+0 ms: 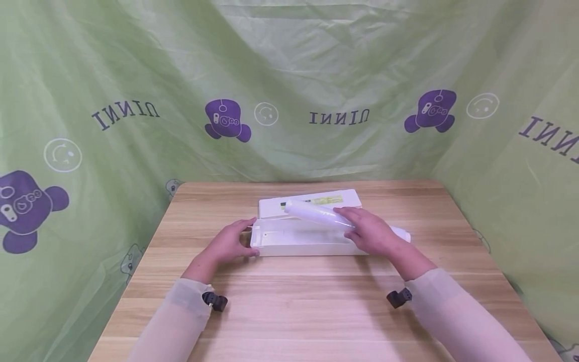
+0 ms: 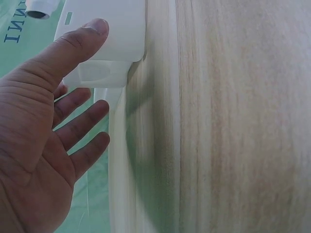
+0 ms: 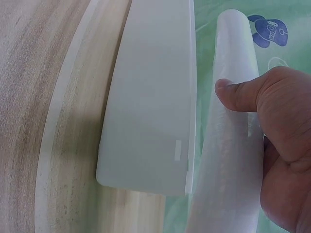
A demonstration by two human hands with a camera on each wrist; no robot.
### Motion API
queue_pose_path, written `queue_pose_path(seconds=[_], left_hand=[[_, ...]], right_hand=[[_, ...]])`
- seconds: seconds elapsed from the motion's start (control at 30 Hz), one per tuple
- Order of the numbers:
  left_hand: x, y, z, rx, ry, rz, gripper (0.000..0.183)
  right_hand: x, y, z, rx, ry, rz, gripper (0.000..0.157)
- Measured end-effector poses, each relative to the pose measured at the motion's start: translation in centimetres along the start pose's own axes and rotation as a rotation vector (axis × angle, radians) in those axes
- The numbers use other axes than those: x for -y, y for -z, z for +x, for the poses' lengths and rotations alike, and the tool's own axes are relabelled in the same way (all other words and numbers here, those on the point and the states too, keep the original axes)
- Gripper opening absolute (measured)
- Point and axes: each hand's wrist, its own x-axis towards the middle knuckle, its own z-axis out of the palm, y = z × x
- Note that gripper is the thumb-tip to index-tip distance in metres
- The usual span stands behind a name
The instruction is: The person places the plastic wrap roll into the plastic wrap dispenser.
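A long white cling film dispenser box point(image 1: 307, 249) lies open on the table, its lid point(image 1: 312, 202) tipped back behind it. My left hand point(image 1: 229, 242) holds the box's left end, thumb on the front wall and a finger at the far side. In the left wrist view the other fingers point(image 2: 87, 121) stand apart from the box. My right hand point(image 1: 373, 231) grips a roll of cling film point(image 1: 316, 213) around its middle. The roll is tilted above the box, left end higher, right end out past the box. In the right wrist view the roll point(image 3: 231, 136) is apart from the box wall.
A wood-grain table point(image 1: 289, 306) carries the box. Green cloth point(image 1: 289, 60) with purple figures hangs behind the table and along both sides. A yellow-green label point(image 1: 327, 199) is on the lid. Each sleeve has a small black camera point(image 1: 399, 297) at the wrist.
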Motion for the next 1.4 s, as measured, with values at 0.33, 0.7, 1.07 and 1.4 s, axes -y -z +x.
queue_pose_path(seconds=[0.33,0.7,1.07,1.4], left_hand=[[-0.2,-0.1,-0.2,-0.002,0.007,0.02,0.107],[0.1,-0.2,-0.1,-0.001,0.014,0.029,0.108],[-0.1,-0.2,-0.3,-0.007,0.016,0.027,0.107],[-0.2,-0.1,-0.1,-0.01,0.023,0.048,0.108]], right_hand=[[0.3,-0.3,0.3,0.004,0.028,-0.013,0.069],[0.8,-0.7,1.0,0.024,0.052,-0.018,0.068],[1.8,-0.9,1.7,0.047,0.066,-0.022,0.07],[2.2,-1.4,2.3,0.053,0.109,-0.032,0.069]])
